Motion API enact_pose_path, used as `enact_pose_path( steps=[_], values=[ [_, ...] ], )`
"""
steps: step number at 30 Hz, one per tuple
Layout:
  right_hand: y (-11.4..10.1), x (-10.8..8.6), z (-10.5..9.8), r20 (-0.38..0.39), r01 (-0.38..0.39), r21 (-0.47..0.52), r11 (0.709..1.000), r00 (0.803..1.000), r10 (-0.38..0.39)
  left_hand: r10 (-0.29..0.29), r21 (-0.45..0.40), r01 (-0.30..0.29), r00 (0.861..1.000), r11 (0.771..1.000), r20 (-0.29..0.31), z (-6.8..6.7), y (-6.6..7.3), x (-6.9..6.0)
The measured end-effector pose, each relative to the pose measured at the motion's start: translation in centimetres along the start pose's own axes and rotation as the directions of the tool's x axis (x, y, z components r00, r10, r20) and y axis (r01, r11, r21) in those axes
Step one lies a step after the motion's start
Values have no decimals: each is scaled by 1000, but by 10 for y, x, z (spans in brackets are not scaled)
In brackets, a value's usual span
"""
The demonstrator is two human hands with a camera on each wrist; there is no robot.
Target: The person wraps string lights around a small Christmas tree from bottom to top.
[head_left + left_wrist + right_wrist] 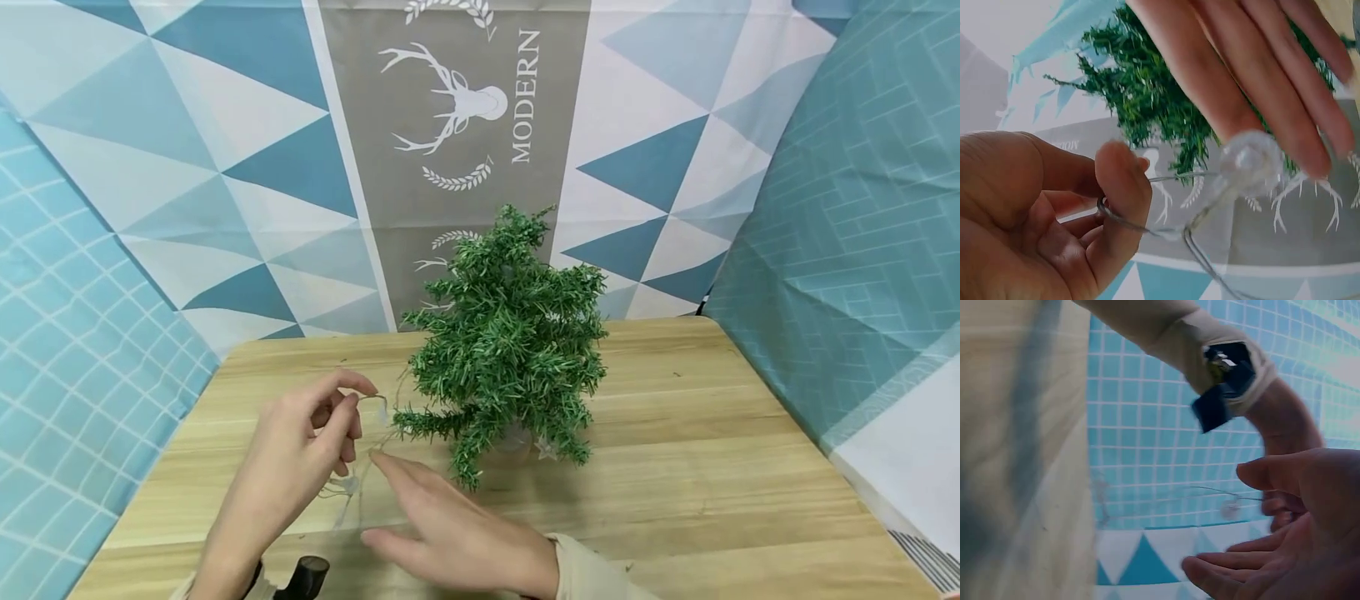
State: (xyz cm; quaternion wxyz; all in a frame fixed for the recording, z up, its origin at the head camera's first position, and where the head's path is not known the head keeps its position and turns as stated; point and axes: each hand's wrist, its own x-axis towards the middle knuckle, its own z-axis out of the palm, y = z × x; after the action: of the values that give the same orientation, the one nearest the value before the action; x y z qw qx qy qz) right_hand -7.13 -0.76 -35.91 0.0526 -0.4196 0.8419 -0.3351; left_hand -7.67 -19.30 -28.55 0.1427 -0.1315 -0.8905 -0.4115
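My left hand (296, 454) pinches a thin wire of a light string (1200, 253) between thumb and forefinger, left of a small artificial Christmas tree (510, 350). A clear round bulb (1250, 159) hangs on the wire close to those fingertips. Other clear pieces of the string dangle below, above the wooden table. My right hand (457, 525) is stretched flat in front of the tree, its fingers straight and near the wire. In the left wrist view, the right fingers pass just behind the bulb; whether they touch it I cannot tell.
The tree stands on a wooden table (712, 500), its pale base (513, 442) partly hidden by branches. Beside the base lies a small whitish star-shaped piece (546, 448). Patterned cloth (277, 167) hangs behind the table and along both sides.
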Motion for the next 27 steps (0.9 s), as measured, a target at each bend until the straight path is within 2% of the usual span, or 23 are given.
enact_pose_path(
  steps=[4, 9, 11, 14, 16, 18, 21, 23, 27],
  values=[
    [8, 8, 13, 5, 61, 78, 995, 998, -62, 5, -59, -2, 998, 998, 56, 3, 4, -2],
    [13, 17, 19, 68, 133, 209, 969, 986, -150, 91, -13, -90, 995, 996, 29, 6, 6, -3],
    [14, 17, 17, 82, 125, 264, 956, 985, -152, 111, 5, -111, 994, 994, 8, 6, 5, -3],
    [16, 17, 13, 93, 87, 377, 922, 987, -131, 122, 15, -122, 992, 992, -25, 4, 3, -3],
    [17, 16, 10, 116, 62, 408, 911, 986, -119, 124, 12, -123, 991, 992, -60, 1, 2, -3],
    [19, 14, 9, 133, 53, 376, 925, 985, -111, 125, 12, -125, 987, 992, -99, -2, 0, -3],
    [21, 11, 9, 138, 77, 266, 961, 983, -117, 124, -1, -125, 982, 992, -144, -7, -1, -2],
    [22, 10, 9, 126, 100, 207, 973, 984, -128, 119, -3, -121, 981, 993, -156, -9, -1, -2],
    [16, 5, 4, 107, 167, 115, 979, 978, -179, 105, -9, -107, 983, 994, -148, -11, -1, -2]
  ],
)
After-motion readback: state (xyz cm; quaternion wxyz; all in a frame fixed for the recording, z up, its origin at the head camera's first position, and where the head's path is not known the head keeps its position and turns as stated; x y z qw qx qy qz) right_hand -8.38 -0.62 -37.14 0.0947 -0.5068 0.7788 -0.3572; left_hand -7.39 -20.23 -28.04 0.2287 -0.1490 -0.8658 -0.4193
